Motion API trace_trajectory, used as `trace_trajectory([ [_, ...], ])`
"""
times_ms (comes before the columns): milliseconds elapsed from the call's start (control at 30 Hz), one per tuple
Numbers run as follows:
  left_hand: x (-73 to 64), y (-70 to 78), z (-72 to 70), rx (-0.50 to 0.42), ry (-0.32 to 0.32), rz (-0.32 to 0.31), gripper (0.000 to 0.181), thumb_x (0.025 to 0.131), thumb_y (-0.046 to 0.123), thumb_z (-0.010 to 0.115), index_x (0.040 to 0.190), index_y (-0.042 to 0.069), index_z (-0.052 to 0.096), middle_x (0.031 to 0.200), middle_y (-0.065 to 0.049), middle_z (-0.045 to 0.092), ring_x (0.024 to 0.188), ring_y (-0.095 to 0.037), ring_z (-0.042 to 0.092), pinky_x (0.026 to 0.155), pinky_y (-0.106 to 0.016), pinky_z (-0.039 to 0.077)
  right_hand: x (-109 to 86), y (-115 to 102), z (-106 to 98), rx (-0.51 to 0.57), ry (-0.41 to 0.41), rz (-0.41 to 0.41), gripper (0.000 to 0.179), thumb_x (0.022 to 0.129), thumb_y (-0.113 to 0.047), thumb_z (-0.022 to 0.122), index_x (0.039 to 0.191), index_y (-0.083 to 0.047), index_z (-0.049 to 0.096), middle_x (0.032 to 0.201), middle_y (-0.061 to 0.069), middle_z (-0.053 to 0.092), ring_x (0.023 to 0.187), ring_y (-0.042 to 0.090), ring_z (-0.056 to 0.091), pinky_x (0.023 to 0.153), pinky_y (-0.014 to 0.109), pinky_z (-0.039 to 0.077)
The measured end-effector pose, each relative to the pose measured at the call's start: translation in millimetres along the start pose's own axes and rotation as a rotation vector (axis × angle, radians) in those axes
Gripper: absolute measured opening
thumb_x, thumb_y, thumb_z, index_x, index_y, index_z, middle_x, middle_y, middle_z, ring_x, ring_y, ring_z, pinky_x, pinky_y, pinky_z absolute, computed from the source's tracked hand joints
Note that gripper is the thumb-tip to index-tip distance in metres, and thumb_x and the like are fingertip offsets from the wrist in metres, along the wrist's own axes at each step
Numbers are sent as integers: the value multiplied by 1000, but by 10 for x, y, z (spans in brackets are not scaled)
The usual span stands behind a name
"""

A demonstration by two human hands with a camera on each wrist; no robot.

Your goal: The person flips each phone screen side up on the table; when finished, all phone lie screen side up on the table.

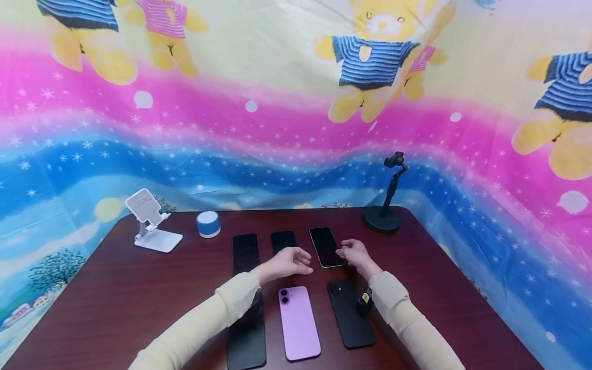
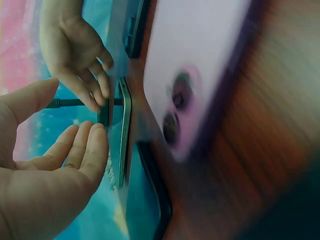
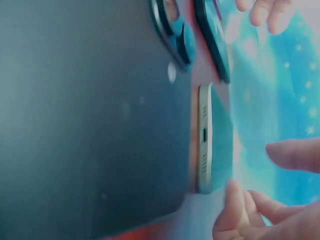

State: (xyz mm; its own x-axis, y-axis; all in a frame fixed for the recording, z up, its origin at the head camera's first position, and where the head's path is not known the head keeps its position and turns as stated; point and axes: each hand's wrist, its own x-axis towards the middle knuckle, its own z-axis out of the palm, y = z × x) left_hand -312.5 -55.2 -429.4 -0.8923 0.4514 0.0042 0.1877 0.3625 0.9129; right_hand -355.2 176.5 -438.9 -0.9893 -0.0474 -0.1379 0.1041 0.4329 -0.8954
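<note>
your sleeves (image 1: 199, 319) are cream and that tabletop (image 1: 115, 288)'s reddish brown. you've got a lilac phone (image 1: 299, 324), a pale-rimmed, black-screened phone (image 1: 326, 246), a blue-and-white cylinder (image 1: 208, 225), plus a pink-blue-yellow backdrop (image 1: 277, 56) with stripy-shirted bears (image 1: 374, 61) and white snowflakes (image 1: 48, 93).

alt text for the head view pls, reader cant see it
A person's right hand is beside a black-screened phone on a reddish-brown table, the left hand nearby. A lilac phone and several dark phones lie around them; farther back are a white stand, blue-and-white cylinder and black stand, against a bear-print backdrop.
</note>
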Motion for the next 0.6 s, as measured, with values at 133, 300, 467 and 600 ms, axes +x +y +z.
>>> trace_trajectory([
  [133, -191, -41, -159, 105, 37, 20, 40, 83, 16, 73, 114, -6, 60, 106, -17, 67, 96, -24, 66, 87, -36, 54, -140, -130, 93, 11, -65, -8, 36, 94, -6, 55, 124, 12, 49, 113, 28, 63, 85, 26, 69, 69, 34, 58],
  [300, -483, -136, -342, 148, 27, 27, 40, 83, 19, 75, 112, -5, 60, 106, -19, 66, 93, -21, 66, 85, -35, 55, -367, -301, 314, 48, -166, -36, 32, 93, -5, 58, 119, 12, 52, 103, 27, 65, 70, 19, 68, 63, 34, 59],
  [467, -764, -231, -513, 176, 43, 22, 33, 83, 20, 75, 106, -1, 63, 101, -15, 67, 89, -17, 64, 82, -33, 56, -704, -363, 570, 91, -346, -108, 34, 88, -3, 61, 116, 15, 52, 95, 25, 65, 64, 15, 66, 59, 33, 59],
  [600, -958, -292, -657, 196, 73, 14, 31, 83, 18, 75, 104, -1, 64, 97, -14, 67, 84, -15, 61, 77, -27, 54, -1023, -381, 757, 149, -551, -116, 38, 87, -3, 61, 118, 16, 50, 87, 19, 65, 63, 14, 64, 59, 29, 58],
])
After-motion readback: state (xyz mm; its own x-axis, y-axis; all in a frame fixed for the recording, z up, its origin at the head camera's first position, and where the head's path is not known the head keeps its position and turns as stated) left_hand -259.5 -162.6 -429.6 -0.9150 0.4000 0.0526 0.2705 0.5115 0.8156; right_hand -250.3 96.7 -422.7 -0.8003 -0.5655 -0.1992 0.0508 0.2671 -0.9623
